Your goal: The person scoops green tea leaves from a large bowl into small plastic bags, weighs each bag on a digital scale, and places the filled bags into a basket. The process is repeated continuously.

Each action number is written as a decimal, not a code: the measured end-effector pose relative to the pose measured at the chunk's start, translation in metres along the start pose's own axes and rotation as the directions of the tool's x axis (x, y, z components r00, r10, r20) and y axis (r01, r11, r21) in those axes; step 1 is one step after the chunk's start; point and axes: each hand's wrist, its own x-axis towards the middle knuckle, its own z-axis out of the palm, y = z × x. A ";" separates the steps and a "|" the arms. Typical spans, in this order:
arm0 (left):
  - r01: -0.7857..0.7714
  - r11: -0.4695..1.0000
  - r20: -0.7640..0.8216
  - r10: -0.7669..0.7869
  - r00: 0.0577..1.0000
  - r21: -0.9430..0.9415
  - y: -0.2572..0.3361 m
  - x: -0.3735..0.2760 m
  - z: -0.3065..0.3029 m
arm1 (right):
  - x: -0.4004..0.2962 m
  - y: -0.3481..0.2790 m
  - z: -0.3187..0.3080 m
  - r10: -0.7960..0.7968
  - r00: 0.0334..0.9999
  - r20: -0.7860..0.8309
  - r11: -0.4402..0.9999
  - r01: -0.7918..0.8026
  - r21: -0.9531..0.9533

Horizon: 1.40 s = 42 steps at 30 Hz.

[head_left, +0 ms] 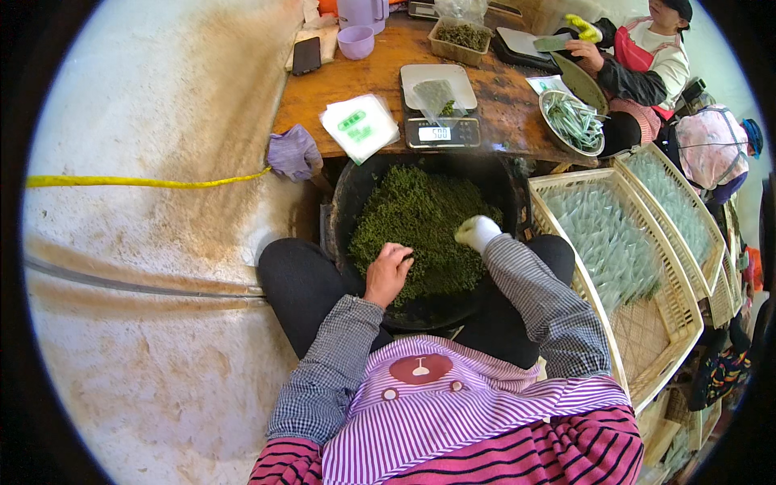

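A black tub [345, 188] sits between my knees, heaped with small green sprigs or peppercorn-like plant bits [418, 212]. My bare left hand [389, 276] is over the near left part of the heap, its fingers bent down at the surface. On the right side of the heap is my right hand [478, 232], in a pale glove with curled fingers. Whether either hand holds any of the green bits is hidden. Beyond the tub, a digital scale [442, 133] with a lit display carries a clear plastic bag [438, 100] with a little green material inside.
Printed plastic bags [361, 127] lie left of the scale, near a phone [307, 56] and a purple bowl [356, 42]. A tub of plant bits [461, 39] stands behind. Crates [685, 327] of filled bags and a bowl of packets [571, 124] are at right. A co-worker [642, 66] sits beyond.
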 end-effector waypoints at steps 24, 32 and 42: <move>0.303 0.402 0.121 -0.418 0.900 -0.864 0.107 0.227 -0.006 | 0.029 -0.082 -0.095 -0.505 0.048 -0.862 0.793 0.418 -0.442; 0.308 0.469 0.116 -0.394 0.912 -0.828 0.103 0.228 -0.012 | 0.066 -0.122 -0.115 -0.608 0.165 -0.777 0.794 0.118 -0.596; 0.430 0.450 0.310 -0.317 0.896 -0.783 0.087 0.147 -0.003 | -0.028 -0.046 -0.044 -0.418 0.287 -0.862 0.808 0.551 -0.209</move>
